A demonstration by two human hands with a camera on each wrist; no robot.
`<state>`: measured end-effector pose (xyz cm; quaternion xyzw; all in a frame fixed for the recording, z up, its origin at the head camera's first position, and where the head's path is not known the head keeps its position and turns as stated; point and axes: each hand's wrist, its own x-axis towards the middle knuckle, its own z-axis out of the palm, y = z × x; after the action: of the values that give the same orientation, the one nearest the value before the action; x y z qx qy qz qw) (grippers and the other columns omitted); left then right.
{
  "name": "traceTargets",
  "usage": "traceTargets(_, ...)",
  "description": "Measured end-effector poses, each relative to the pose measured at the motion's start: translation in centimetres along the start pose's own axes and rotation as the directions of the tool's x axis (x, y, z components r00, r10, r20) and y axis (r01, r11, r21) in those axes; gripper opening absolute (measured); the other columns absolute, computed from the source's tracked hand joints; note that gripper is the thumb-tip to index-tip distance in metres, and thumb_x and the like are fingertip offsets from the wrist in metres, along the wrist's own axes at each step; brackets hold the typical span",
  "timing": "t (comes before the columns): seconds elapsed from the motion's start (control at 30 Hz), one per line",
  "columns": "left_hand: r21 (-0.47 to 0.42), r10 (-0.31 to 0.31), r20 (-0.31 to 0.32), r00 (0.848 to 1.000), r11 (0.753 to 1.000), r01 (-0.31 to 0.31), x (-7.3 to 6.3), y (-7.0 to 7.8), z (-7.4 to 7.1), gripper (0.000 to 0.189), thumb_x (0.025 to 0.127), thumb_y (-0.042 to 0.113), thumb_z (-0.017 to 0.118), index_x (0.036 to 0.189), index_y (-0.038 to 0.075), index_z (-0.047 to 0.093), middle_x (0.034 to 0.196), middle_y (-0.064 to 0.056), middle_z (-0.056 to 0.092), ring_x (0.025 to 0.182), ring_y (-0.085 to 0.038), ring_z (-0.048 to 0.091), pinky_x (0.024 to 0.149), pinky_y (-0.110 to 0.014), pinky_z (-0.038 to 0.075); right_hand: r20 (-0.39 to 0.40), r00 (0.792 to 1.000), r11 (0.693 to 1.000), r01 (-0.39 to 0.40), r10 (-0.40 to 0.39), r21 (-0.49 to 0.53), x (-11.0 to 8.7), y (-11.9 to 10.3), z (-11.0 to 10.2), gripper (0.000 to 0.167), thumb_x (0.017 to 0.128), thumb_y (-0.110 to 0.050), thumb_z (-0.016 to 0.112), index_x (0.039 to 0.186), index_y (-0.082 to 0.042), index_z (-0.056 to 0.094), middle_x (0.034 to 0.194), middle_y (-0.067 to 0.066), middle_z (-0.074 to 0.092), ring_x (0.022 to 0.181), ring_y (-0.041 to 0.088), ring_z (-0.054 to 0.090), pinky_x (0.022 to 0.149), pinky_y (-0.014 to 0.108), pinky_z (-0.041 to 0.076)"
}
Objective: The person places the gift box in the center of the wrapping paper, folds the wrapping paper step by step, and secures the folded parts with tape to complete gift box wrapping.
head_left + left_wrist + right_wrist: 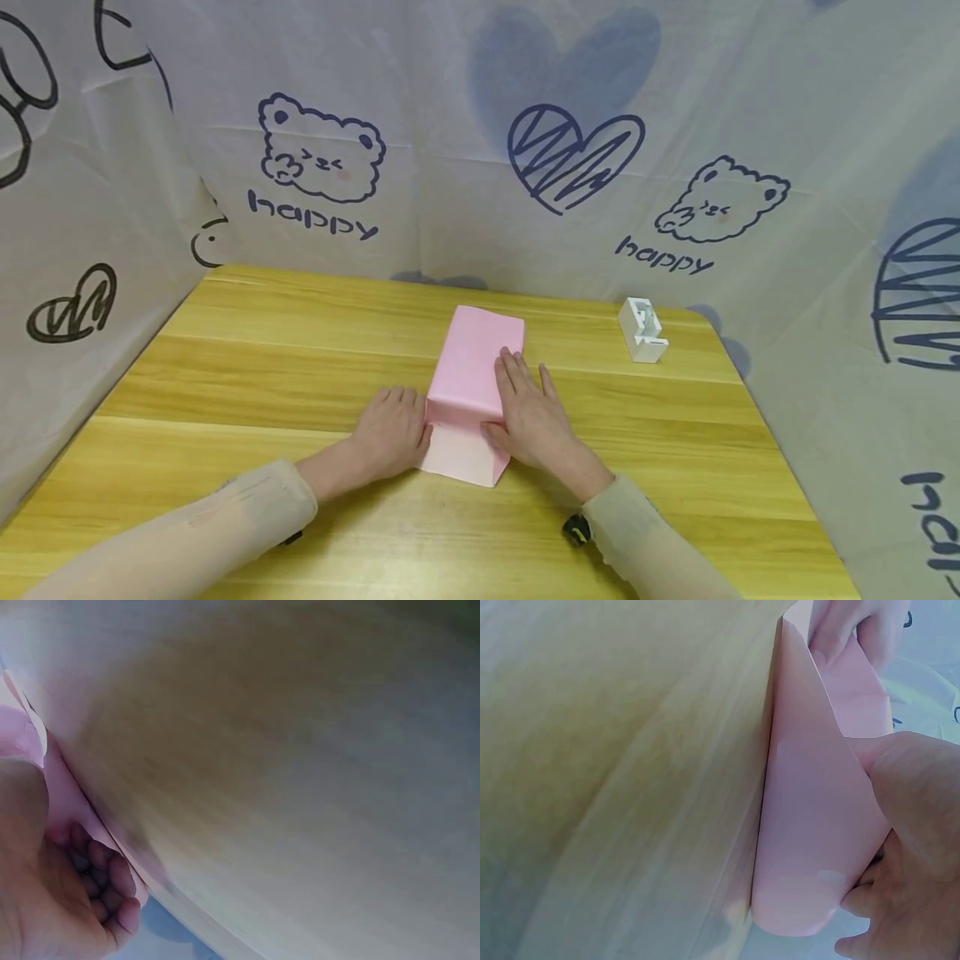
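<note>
A pink folded paper (471, 354) lies on the table, its near end spread to show a paler inner face. Along its left edge, near the fold, my left hand (392, 429) holds the paper with curled fingers and the thumb at the opening. My right hand (531, 412) rests on the right side, its fingers extended over the top face and the thumb at the opening's edge. In the right wrist view the paper (810, 802) bulges into a rounded side beside the right hand (915, 847). Curled fingers of the left hand (67, 892) show against pink paper in the left wrist view.
A small white block-shaped holder (642, 332) with a clear part stands at the table's back right. The wooden table (262, 375) is bounded at the back and sides by white cloth (442, 167) printed with bears and hearts.
</note>
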<state>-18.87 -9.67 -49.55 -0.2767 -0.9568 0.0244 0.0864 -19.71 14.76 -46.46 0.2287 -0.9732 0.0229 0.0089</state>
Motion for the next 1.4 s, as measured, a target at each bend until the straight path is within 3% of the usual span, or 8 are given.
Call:
traceTargets(0.27, -0.004, 0.004, 0.053, 0.999, 1.0, -0.004, -0.7, 0.1, -0.4, 0.039, 0.101, 0.037, 0.056, 0.1, -0.002, 0.06, 0.083, -0.009, 0.057, 0.084, -0.027, 0.058, 0.078, -0.038, 0.05, 0.015, 1.0, 1.0, 0.013, -0.013, -0.005, 0.1, -0.1, -0.2, 0.102, 0.097, -0.051, 0.069, 0.165, 0.002, 0.014, 0.173, 0.019, 0.007, 0.159, 0.035, 0.011, 0.128, 0.058, 0.008)
traceTargets(0.43, -0.1, -0.018, 0.102, 0.995, 0.995, 0.028, -1.2, 0.2, -1.2, 0.048, 0.101, 0.047, 0.056, 0.102, -0.001, 0.06, 0.092, -0.013, 0.062, 0.091, -0.031, 0.061, 0.083, -0.043, 0.052, 0.002, 0.998, 0.998, 0.056, -0.056, 0.01, 0.2, 0.7, -0.2, 0.101, 0.097, -0.052, 0.07, 0.164, 0.003, 0.018, 0.173, 0.018, 0.01, 0.159, 0.035, 0.013, 0.127, 0.061, 0.013)
traceTargets(0.53, -0.155, -0.035, 0.042, 0.999, 0.987, 0.041, -1.1, -0.2, -1.9, 0.056, 0.098, 0.055, 0.06, 0.107, 0.0, 0.059, 0.101, -0.015, 0.062, 0.098, -0.033, 0.061, 0.087, -0.046, 0.054, -0.015, 0.995, 0.993, 0.102, -0.101, 0.06, 0.2, 1.5, -0.3, 0.1, 0.096, -0.049, 0.072, 0.164, 0.003, 0.02, 0.173, 0.017, 0.012, 0.159, 0.035, 0.013, 0.127, 0.062, 0.015)
traceTargets(0.63, -0.137, 0.029, -0.117, 0.993, 0.989, -0.045, -0.6, -0.7, -2.6, 0.063, 0.095, 0.055, 0.063, 0.123, -0.001, 0.059, 0.121, -0.019, 0.061, 0.114, -0.036, 0.059, 0.097, -0.05, 0.053, -0.022, 0.99, 0.982, 0.139, -0.137, 0.129, 0.3, 2.2, -0.2, 0.101, 0.095, -0.047, 0.074, 0.164, 0.002, 0.019, 0.174, 0.016, 0.011, 0.16, 0.034, 0.01, 0.127, 0.062, 0.014)
traceTargets(0.73, -0.071, 0.124, -0.187, 0.974, 0.988, -0.14, 0.6, -0.9, -3.3, 0.075, 0.097, 0.054, 0.062, 0.146, -0.002, 0.051, 0.151, -0.022, 0.051, 0.14, -0.038, 0.048, 0.115, -0.054, 0.043, -0.023, 0.989, 0.974, 0.15, -0.149, 0.168, 0.2, 2.6, -0.1, 0.102, 0.095, -0.045, 0.075, 0.164, 0.002, 0.017, 0.174, 0.015, 0.009, 0.16, 0.033, 0.008, 0.126, 0.063, 0.014)
traceTargets(0.97, -0.02, 0.269, -0.054, 0.962, 0.963, -0.27, 3.4, -0.5, -3.1, 0.083, 0.104, 0.056, 0.049, 0.162, 0.0, 0.03, 0.171, -0.018, 0.022, 0.158, -0.037, 0.021, 0.128, -0.051, 0.022, -0.029, 0.989, 0.976, 0.15, -0.147, 0.159, 0.0, 2.6, 0.0, 0.102, 0.093, -0.042, 0.077, 0.164, 0.002, 0.019, 0.174, 0.015, 0.011, 0.16, 0.035, 0.011, 0.126, 0.063, 0.015)
traceTargets(1.2, -0.011, 0.319, -0.064, 0.946, 0.947, -0.32, 4.0, -0.2, -2.1, 0.078, 0.106, 0.051, 0.052, 0.161, -0.002, 0.032, 0.169, -0.019, 0.029, 0.155, -0.037, 0.028, 0.126, -0.049, 0.029, -0.024, 0.99, 0.981, 0.137, -0.135, 0.138, 0.1, 2.4, 0.1, 0.102, 0.093, -0.041, 0.078, 0.164, 0.002, 0.019, 0.174, 0.015, 0.011, 0.16, 0.034, 0.012, 0.127, 0.062, 0.014)
traceTargets(1.4, -0.046, 0.322, -0.077, 0.944, 0.944, -0.326, 4.2, -0.2, -1.9, 0.078, 0.106, 0.049, 0.053, 0.16, -0.004, 0.033, 0.168, -0.021, 0.029, 0.154, -0.038, 0.029, 0.125, -0.049, 0.029, -0.053, 0.987, 0.946, 0.159, -0.15, 0.284, 0.0, 3.2, 0.2, 0.109, 0.095, -0.049, 0.074, 0.167, -0.004, 0.005, 0.174, 0.013, 0.005, 0.161, 0.031, 0.007, 0.127, 0.062, 0.012)
